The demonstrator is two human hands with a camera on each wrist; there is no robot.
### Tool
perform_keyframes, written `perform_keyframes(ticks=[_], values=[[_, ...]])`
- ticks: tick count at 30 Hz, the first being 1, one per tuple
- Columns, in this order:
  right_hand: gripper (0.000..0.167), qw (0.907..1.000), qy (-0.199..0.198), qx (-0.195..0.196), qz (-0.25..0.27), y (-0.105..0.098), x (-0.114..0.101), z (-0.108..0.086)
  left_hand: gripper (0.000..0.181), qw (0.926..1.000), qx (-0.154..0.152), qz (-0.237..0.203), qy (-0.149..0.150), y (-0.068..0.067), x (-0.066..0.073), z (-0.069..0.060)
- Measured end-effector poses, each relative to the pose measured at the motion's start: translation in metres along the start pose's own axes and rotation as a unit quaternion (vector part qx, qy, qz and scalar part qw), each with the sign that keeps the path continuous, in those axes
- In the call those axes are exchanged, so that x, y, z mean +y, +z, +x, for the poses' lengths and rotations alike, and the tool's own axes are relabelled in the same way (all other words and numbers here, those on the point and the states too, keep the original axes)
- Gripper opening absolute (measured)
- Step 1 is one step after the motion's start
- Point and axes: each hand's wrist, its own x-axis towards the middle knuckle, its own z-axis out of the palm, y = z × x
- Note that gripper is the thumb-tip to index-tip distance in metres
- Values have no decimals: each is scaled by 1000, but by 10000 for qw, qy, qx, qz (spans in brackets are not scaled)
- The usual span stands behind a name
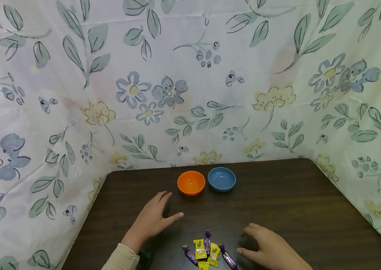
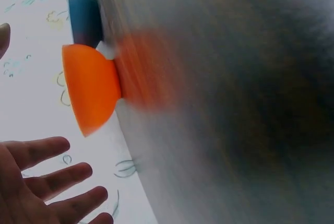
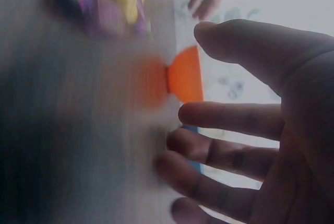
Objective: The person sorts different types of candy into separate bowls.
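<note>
My left hand (image 1: 152,219) hovers with spread fingers left of the candies and just short of the orange bowl (image 1: 191,183); it holds nothing. A blue bowl (image 1: 222,179) stands close beside the orange one, on its right. My right hand (image 1: 268,245), fingers loosely bent and holding nothing, is to the right of the candy pile. That pile mixes yellow-wrapped candies (image 1: 199,249) with purple-wrapped candies (image 1: 228,259), some cut off by the lower frame edge. In the right wrist view the candies (image 3: 117,4) look blurred, and fingers partly cover the blue bowl.
A dark wooden table (image 1: 295,195) carries everything. Floral cloth (image 1: 190,93) hangs behind the table and along both its sides. Near the left sleeve (image 1: 122,258) lies a small dark shape, too unclear to name.
</note>
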Motion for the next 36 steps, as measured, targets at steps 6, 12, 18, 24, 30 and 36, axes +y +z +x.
perform_keyframes(ticks=[6,12,18,24,30,36], values=[[32,9989,-114,-215,411,13,-6,0,100,9996,53,173,206,4,7,17],[28,9969,19,-380,689,21,-11,3,103,9991,44,175,380,9,11,30],[23,9922,202,-605,1071,27,-14,6,106,9982,95,255,542,13,13,44],[20,9914,376,-663,1064,32,-19,13,111,9968,122,388,690,15,17,63],[15,9918,389,-666,1014,39,-25,19,112,9949,158,443,890,19,22,81],[10,9912,400,-713,1045,44,-25,22,106,9939,199,444,987,24,26,92]])
